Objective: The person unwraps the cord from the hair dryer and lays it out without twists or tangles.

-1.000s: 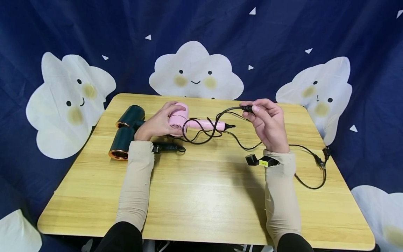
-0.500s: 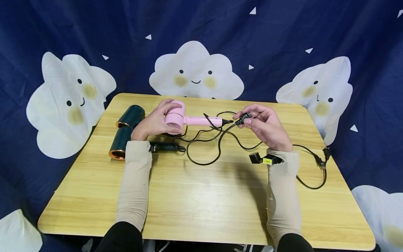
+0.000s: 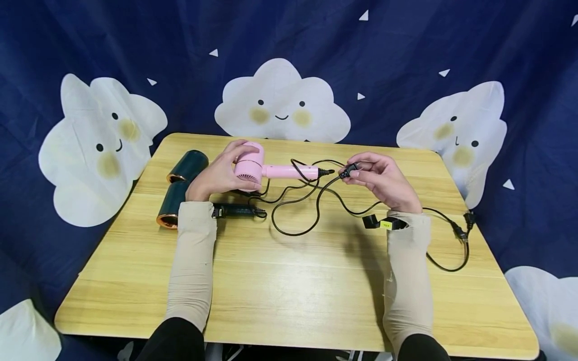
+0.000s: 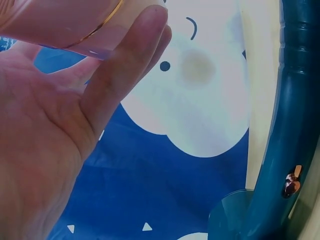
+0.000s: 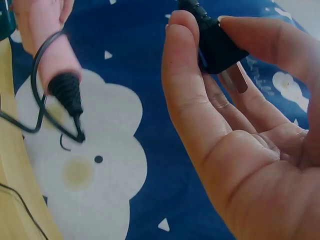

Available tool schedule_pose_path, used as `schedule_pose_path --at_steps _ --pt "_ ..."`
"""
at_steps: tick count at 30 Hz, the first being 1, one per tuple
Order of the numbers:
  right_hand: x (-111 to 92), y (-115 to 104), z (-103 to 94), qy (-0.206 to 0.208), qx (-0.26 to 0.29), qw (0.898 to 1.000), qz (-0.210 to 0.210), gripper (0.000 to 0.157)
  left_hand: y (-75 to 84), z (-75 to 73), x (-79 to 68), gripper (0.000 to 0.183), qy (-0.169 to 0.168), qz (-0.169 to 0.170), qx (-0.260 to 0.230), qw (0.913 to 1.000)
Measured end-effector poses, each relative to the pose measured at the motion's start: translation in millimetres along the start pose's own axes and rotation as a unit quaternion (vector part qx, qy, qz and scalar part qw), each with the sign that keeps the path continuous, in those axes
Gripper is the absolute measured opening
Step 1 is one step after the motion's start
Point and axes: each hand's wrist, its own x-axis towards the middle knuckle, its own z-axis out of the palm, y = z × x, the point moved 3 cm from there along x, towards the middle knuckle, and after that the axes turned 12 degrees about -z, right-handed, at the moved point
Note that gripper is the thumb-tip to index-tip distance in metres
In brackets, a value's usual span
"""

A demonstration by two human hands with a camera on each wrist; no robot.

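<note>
My left hand (image 3: 217,173) grips the head of a pink hair dryer (image 3: 289,172), whose handle points right. In the left wrist view, the thumb lies against the pink dryer head (image 4: 55,25). Between thumb and fingers, my right hand (image 3: 384,180) pinches a black plug (image 3: 347,170) just right of the handle's end. The right wrist view shows the plug (image 5: 220,47) with a flat metal prong toward the palm. A black cord (image 3: 293,234) runs from the plug in a loose loop, and part of it crosses over the pink handle.
Dark green hair dryer parts with copper rims (image 3: 173,203) lie by my left wrist, one dark green handle (image 3: 239,210) pointing right. Black cord and plug ends (image 3: 460,233) lie near the right edge of the wooden table (image 3: 289,301). A blue cloud-print cloth (image 3: 289,40) hangs behind.
My left hand has shifted slightly left with the pink hair dryer. My right hand has lowered and turned the plug; the cord loop has moved from over the handle to in front of it.
</note>
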Motion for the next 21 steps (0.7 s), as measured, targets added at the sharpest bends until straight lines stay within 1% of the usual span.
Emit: schedule_pose_path --at_steps 9,17,21 --pt "0.0 10.6 -18.2 0.016 -0.001 0.999 0.052 0.025 2.9 -2.5 -1.9 0.093 0.002 0.003 -0.004 1.0000" --pt "-0.8 19.9 -34.6 0.058 -0.006 0.996 0.068 0.023 4.8 -4.7 -3.0 0.093 0.005 0.008 -0.006 0.9999" --pt "-0.9 25.4 -39.7 0.078 -0.018 0.994 0.080 0.022 6.0 -5.1 -3.7 0.093 0.004 0.009 -0.008 0.9999"
